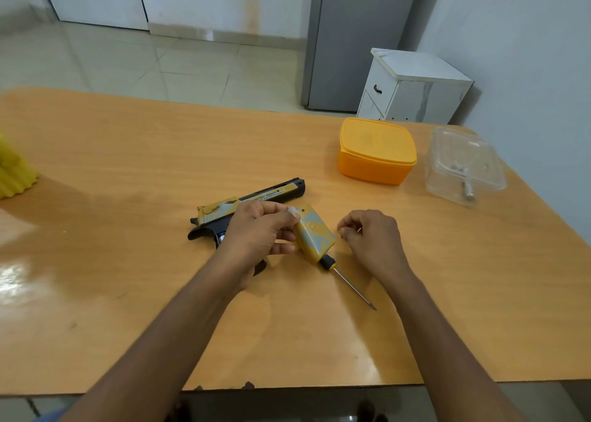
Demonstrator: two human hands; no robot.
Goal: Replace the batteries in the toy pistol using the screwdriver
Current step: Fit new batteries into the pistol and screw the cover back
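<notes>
- A yellow ribbed object [14, 172] sat at the far left edge of the desk [128, 153], cut off by the frame.
- The toy pistol [256, 198] lay on its side near the middle of the desk, muzzle toward the right; its slide was printed "DESERT EAGLE", with a smaller line beneath too fine to read.
- The left hand [259, 233] covered the pistol's grip area, its fingers curled around a yellow-and-grey battery cover [315, 234] held tilted above the desk.
- The screwdriver [347, 281] lay on the desk, its black-and-yellow handle partly hidden under the cover and its shaft pointing toward the near right.
- The right hand [372, 239] hovered just beside the cover, fingers curled in a pinch; whether they held something small I could not tell.
- An orange lidded box [377, 151] stood farther back on the right, closed, contents hidden.
- A clear plastic container [463, 166] stood just right of it, lid on, holding a few small metallic pieces.
</notes>
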